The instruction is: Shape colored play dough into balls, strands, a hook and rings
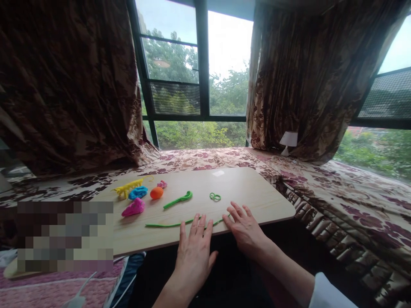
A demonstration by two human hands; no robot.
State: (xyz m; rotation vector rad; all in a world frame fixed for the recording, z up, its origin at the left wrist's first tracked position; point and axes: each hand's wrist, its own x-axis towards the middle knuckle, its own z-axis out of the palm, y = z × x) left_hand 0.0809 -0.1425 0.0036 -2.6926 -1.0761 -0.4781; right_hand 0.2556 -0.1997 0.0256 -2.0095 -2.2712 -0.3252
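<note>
A long thin green clay strand [163, 225] lies near the front edge of the table. My left hand [195, 244] rests flat over its middle, fingers stretched out, with a ring on one finger. Over the strand's right end lies my right hand [242, 224], fingers spread; the part beneath it is hidden. Beyond the strand are a green clay piece with a curled, thicker end [178, 199] and a small green clay loop shape [215, 196].
At the table's [257, 188] left sit a yellow clay figure [128, 188], a blue lump [138, 192], a magenta lump [133, 207], an orange ball [156, 193] and a small pink piece [162, 184]. A white lamp [289, 139] stands by the curtain. A blurred patch covers the lower left.
</note>
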